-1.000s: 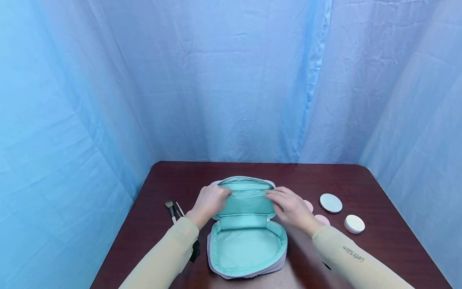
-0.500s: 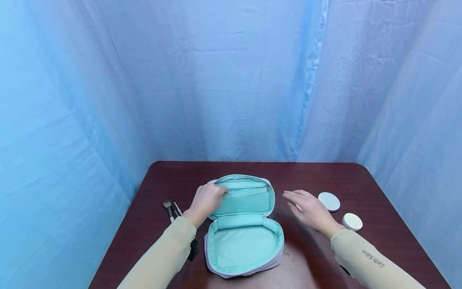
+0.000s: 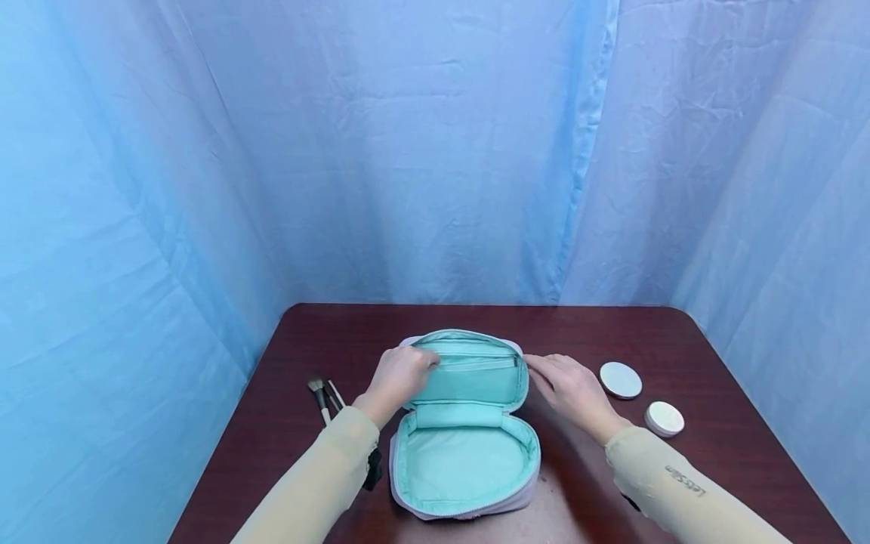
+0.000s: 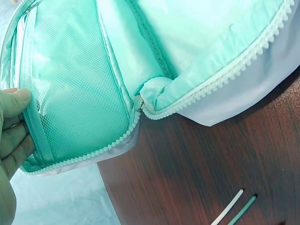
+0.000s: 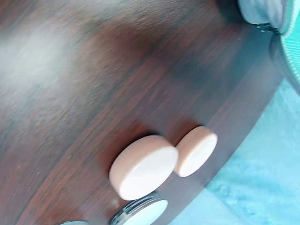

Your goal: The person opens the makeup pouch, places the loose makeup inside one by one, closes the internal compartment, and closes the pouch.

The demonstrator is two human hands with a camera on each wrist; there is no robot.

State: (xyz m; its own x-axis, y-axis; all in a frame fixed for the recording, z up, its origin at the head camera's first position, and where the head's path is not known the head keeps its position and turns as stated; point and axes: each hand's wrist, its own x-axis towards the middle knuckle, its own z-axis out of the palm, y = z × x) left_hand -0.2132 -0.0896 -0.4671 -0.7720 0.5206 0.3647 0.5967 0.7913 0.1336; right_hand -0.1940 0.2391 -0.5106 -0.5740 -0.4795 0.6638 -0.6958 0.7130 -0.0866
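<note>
A makeup bag point(image 3: 469, 461) with a mint lining and pale lilac outside lies unzipped on the table, lid flap folded back. Inside the lid is a zipped mesh pocket point(image 4: 77, 89). My left hand point(image 3: 402, 372) pinches that pocket's zipper edge at the left side; the left wrist view has the thumb point(image 4: 19, 97) on top and fingers below. My right hand point(image 3: 567, 384) is at the lid's right rim, its fingers fairly straight and fingertips against or very near the rim. The right wrist view does not include the hand.
Makeup brushes point(image 3: 319, 394) lie left of the bag, partly under the left forearm. At the right are a flat white-topped compact point(image 3: 621, 380) and a round white-lidded case point(image 3: 664, 418). Two pale pink puffs point(image 5: 145, 168) are hidden by the right hand in the head view. Blue curtains point(image 3: 435, 151) surround the table.
My right hand left the pocket's zipper edge, moved off to the right, then came back to the lid's right rim. My left hand keeps its pinch; bag and hand shifted slightly.
</note>
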